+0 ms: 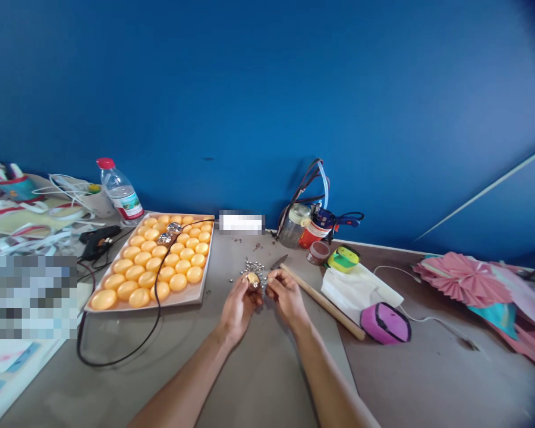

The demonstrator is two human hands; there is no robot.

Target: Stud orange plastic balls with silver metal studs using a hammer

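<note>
My left hand (237, 304) is closed around a small orange ball (252, 279) partly covered with shiny silver beads. Beside it, my right hand (287, 293) is pinched with its fingertips against the ball; whatever it pinches is too small to see. Just beyond the hands lies a loose pile of silver beads (253, 267) on the grey table. To the left, a white tray (189, 296) holds several rows of plain orange balls (160, 261) and two silver-covered ones (169, 233).
A black glue gun (98, 236) lies left of the tray, and its black cable (116, 356) loops across the tray and table. A water bottle (120, 191), a wooden stick (323, 301), jars with wires (310, 226), a purple pouch (386, 323) and pink paper fans (463, 276) surround the work area.
</note>
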